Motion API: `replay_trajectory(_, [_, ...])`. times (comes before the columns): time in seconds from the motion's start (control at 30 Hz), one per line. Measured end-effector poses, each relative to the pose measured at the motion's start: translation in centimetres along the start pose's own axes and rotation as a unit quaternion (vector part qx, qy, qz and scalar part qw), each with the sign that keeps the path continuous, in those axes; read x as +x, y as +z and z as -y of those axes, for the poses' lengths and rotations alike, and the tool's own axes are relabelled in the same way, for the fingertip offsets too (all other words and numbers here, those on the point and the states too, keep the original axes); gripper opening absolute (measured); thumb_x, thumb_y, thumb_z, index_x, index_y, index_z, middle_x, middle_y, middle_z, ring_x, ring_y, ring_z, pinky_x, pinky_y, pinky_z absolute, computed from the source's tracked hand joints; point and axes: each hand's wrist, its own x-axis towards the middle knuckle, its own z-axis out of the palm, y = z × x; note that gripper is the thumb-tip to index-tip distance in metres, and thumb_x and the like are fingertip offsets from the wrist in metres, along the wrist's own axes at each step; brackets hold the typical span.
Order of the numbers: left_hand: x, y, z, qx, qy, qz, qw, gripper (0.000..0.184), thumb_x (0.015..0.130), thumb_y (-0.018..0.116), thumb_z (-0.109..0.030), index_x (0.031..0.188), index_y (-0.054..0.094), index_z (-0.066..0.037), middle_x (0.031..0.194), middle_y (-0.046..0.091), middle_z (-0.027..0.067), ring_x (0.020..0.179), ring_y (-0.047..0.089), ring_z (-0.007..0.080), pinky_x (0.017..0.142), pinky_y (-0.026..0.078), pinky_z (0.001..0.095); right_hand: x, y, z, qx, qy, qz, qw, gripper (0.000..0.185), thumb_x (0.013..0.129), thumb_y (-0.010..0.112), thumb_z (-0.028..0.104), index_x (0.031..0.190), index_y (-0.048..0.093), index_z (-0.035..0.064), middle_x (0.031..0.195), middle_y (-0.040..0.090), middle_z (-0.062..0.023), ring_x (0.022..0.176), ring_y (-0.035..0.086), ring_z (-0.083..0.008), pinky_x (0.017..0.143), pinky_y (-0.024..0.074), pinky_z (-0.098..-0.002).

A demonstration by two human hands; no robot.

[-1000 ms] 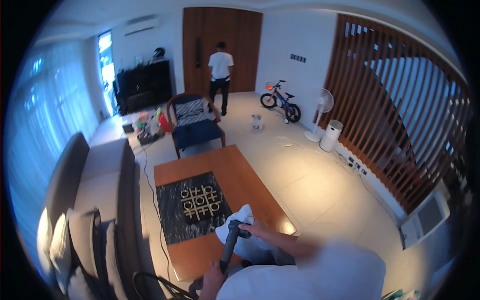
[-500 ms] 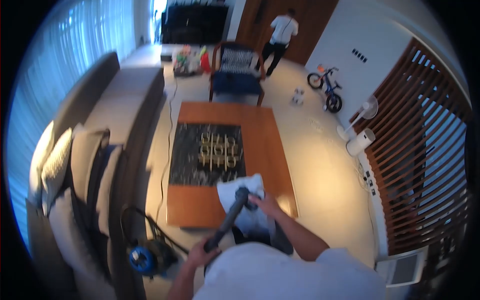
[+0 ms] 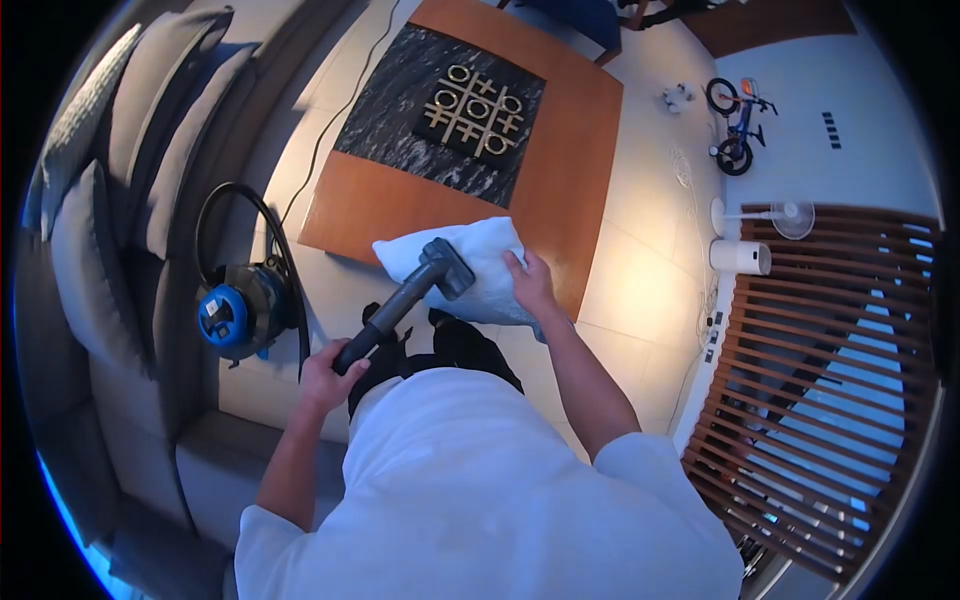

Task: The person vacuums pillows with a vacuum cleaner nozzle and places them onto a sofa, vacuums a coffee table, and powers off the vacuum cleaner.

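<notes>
My left hand (image 3: 330, 377) is wrapped round the dark grey tube of a vacuum cleaner wand (image 3: 400, 303). The wand points forward and right, and its wide nozzle head (image 3: 449, 268) lies against the pale cushion (image 3: 492, 238), which looks white to light blue. At the cushion's right side, my right hand (image 3: 534, 283) grips its edge, thumb on top and other fingers partly hidden. Part of the cushion is over the near edge of the wooden coffee table (image 3: 575, 170). A blue and black vacuum cleaner (image 3: 235, 315) stands on the floor at left, its black hose (image 3: 290, 270) running beside it.
A metal tic-tac-toe set (image 3: 475, 108) sits on the table's black marble inset. Grey sofas with cushions (image 3: 95, 270) line the left. A cable (image 3: 330, 125) crosses the floor. To the right are a child's bike (image 3: 738, 128), a fan (image 3: 790, 218), a white cylinder (image 3: 740, 257) and wooden slats (image 3: 800, 400).
My view has tilted down and turned, so the table now appears higher and the person near the door has largely left the frame. Both hands keep their hold on wand and cushion.
</notes>
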Motion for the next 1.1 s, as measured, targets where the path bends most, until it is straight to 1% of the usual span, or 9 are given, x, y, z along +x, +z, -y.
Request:
replay_trajectory(0.13, [-0.1,0.2,-0.9,-0.034,0.072,-0.021,0.997,0.052,0.075,0.083,-0.043,0.106,0.068,-0.003,0.084,0.070,0.0165,0.077,0.070,0.0343,0.070,0.056,0.0385,-1.4,-1.1,2.0,-0.143,-0.089,-0.003,0.986,0.028,0.098,0.063,0.025,0.104,0.065,-0.0020,0.098,0.066,-0.0173,0.092,0.065,-0.0241,0.082,0.0495,-0.0345])
replay_trajectory(0.2, [0.4,-0.2,-2.2,-0.058,0.108,-0.033,0.992,0.053,0.074,0.083,-0.044,0.105,0.069,-0.003,0.083,0.070,0.0150,0.074,0.070,0.0332,0.069,0.055,0.0380,-3.3,-2.0,4.4,-0.031,-0.035,-0.029,0.998,0.020,0.100,0.059,0.017,0.107,0.063,-0.0009,0.095,0.065,-0.0126,0.091,0.064,-0.0222,0.083,0.0494,-0.0340])
replay_trajectory(0.3, [1.3,-0.7,-4.6,-0.087,0.198,-0.059,0.975,0.055,0.072,0.083,-0.048,0.102,0.069,-0.004,0.079,0.070,0.0131,0.070,0.070,0.0316,0.065,0.055,0.0377,-4.3,-4.3,4.4,0.126,-0.127,-0.068,0.982,0.022,0.100,0.051,0.008,0.119,0.059,0.0015,0.099,0.065,-0.0060,0.092,0.062,-0.0139,0.085,0.0499,-0.0297])
replay_trajectory(0.5, [3.0,-0.7,-8.2,-0.153,0.289,-0.053,0.944,0.055,0.074,0.082,-0.052,0.099,0.069,-0.005,0.075,0.067,0.0118,0.067,0.068,0.0318,0.062,0.054,0.0375,-5.5,-8.1,11.5,0.240,-0.141,-0.122,0.953,0.022,0.106,0.047,0.018,0.121,0.057,0.0043,0.110,0.063,-0.0030,0.100,0.059,-0.0099,0.088,0.0476,-0.0282])
replay_trajectory(0.53, [2.9,-0.9,-8.4,-0.156,0.292,-0.062,0.942,0.055,0.074,0.082,-0.052,0.099,0.069,-0.005,0.075,0.067,0.0118,0.067,0.068,0.0318,0.062,0.054,0.0375,-4.9,-8.7,11.2,0.392,-0.131,-0.052,0.909,0.021,0.106,0.050,0.021,0.114,0.061,0.0049,0.104,0.065,-0.0021,0.094,0.060,-0.0079,0.083,0.0486,-0.0263])
replay_trajectory(0.67, [1.4,-1.9,-9.3,-0.166,0.339,-0.093,0.922,0.056,0.075,0.082,-0.052,0.098,0.068,-0.004,0.076,0.067,0.0110,0.068,0.068,0.0306,0.063,0.054,0.0364,-6.6,-11.1,16.5,0.215,-0.219,-0.114,0.945,0.029,0.105,0.054,0.029,0.099,0.066,0.0028,0.086,0.067,0.0016,0.077,0.059,-0.0057,0.073,0.0486,-0.0238])
replay_trajectory(0.83, [1.4,-3.0,-9.1,-0.170,0.381,-0.104,0.903,0.055,0.073,0.083,-0.051,0.099,0.068,-0.004,0.077,0.067,0.0110,0.068,0.068,0.0299,0.063,0.053,0.0352,-9.2,-15.2,21.3,0.215,-0.333,-0.232,0.888,0.044,0.095,0.068,0.044,0.105,0.065,0.0012,0.095,0.066,-0.0025,0.085,0.060,-0.0106,0.078,0.0487,-0.0264])
replay_trajectory(0.97, [3.1,-2.7,-3.4,-0.190,0.371,-0.128,0.900,0.047,0.074,0.083,-0.041,0.100,0.068,-0.004,0.077,0.068,0.0096,0.067,0.069,0.0257,0.063,0.053,0.0340,-11.4,-20.0,25.4,0.191,-0.391,-0.345,0.832,0.042,0.099,0.061,0.041,0.110,0.060,-0.0002,0.099,0.065,-0.0072,0.087,0.061,-0.0135,0.080,0.0499,-0.0291])
replay_trajectory(1.1, [4.1,-1.1,3.2,-0.107,0.236,-0.165,0.952,0.042,0.077,0.079,-0.037,0.100,0.066,-0.004,0.072,0.066,0.0095,0.065,0.068,0.0247,0.062,0.053,0.0341,-10.8,-25.6,25.2,0.149,-0.439,-0.322,0.826,0.040,0.102,0.058,0.039,0.111,0.060,0.0005,0.100,0.066,-0.0076,0.087,0.061,-0.0146,0.080,0.0500,-0.0295])
